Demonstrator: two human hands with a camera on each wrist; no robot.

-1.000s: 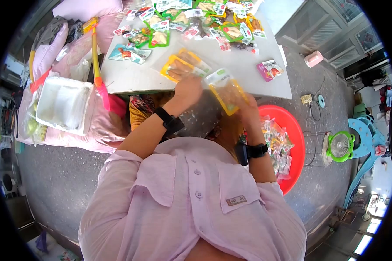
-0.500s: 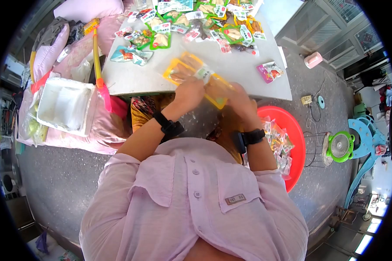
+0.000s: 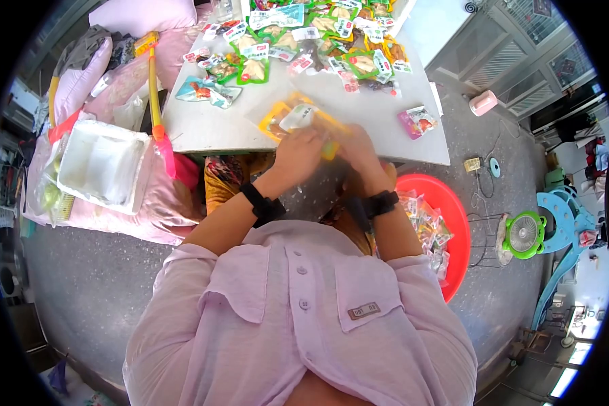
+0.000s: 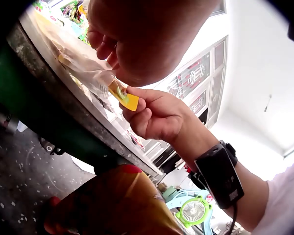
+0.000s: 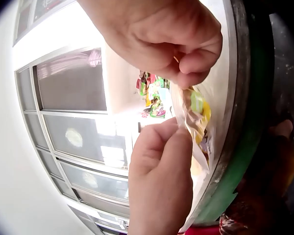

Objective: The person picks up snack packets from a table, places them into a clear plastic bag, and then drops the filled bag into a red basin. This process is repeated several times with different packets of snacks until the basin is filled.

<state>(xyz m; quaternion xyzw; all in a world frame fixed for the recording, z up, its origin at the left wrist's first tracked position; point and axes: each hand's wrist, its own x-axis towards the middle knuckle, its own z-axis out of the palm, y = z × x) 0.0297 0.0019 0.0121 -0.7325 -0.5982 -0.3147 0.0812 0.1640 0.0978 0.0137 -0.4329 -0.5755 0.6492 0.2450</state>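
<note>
My left hand [image 3: 298, 157] pinches the rim of a clear plastic bag [image 5: 188, 117] at the table's front edge. Yellow-edged food packets [image 3: 275, 120] lie inside that bag, flat on the tabletop. My right hand [image 3: 358, 150] is close beside the left and grips a yellow-edged food packet [image 4: 130, 101] by its corner, its far end in the bag's mouth. In the right wrist view, the left thumb presses the bag's edge against the fingers, while my right fingers curl just above it. The palm-side fingers of the left hand are partly hidden.
Many sealed food packets [image 3: 304, 40] are spread over the back of the white table [image 3: 196, 128]. A pink-purple packet [image 3: 417, 122] lies at its right. A red basin [image 3: 459, 237] of bagged packets stands by my right arm; a white foam box [image 3: 101, 159] is at left.
My right hand has moved left toward the left hand, sliding the yellow packet into the clear bag over the other packets. The left hand stays nearly in place at the bag's rim.
</note>
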